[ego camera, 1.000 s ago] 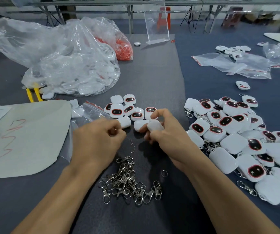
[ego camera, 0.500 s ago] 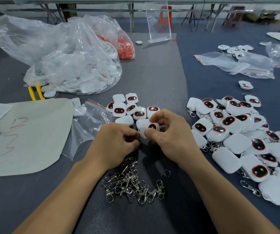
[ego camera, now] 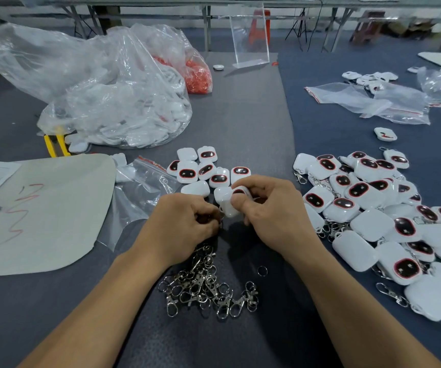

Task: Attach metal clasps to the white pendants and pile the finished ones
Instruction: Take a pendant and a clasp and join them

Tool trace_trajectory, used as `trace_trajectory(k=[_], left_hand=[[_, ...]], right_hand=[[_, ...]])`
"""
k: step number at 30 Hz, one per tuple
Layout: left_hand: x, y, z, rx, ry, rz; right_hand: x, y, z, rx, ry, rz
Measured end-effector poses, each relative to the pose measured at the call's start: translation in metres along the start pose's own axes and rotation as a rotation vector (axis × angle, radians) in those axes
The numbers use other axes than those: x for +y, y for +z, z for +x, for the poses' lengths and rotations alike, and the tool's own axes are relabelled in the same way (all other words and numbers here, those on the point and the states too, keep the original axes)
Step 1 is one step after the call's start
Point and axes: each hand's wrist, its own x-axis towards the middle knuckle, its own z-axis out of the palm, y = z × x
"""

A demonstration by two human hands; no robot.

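My right hand (ego camera: 272, 211) pinches a white pendant (ego camera: 230, 205) with a dark, red-rimmed face, held just above the mat. My left hand (ego camera: 185, 224) is curled beside it, fingertips against the pendant's lower edge, gripping a small metal clasp (ego camera: 220, 217) that is mostly hidden. A heap of loose metal clasps (ego camera: 208, 285) lies below my hands. Several pendants without clasps (ego camera: 203, 171) sit just beyond my hands. To the right spreads a big pile of pendants with clasps on them (ego camera: 381, 208).
A large clear bag of white parts (ego camera: 113, 107) and a bag of red pieces (ego camera: 198, 75) lie at the back left. Yellow-handled pliers (ego camera: 54, 144), a grey sheet (ego camera: 41, 208), small zip bags (ego camera: 145, 181) and a clear acrylic stand (ego camera: 250, 38) are around. More bags (ego camera: 373, 102) lie far right.
My left hand has moved right to meet the right hand at the pendant. The right hand has turned the pendant so its dark face shows.
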Motion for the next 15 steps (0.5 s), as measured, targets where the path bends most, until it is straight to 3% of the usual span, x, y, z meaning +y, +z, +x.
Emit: trace_trajectory(k=[15], left_hand=[[0.0012, 0.0008, -0.0023, 0.012, -0.024, 0.053]], right_hand=[[-0.0023, -0.0025, -0.0018, -0.083, -0.008, -0.096]])
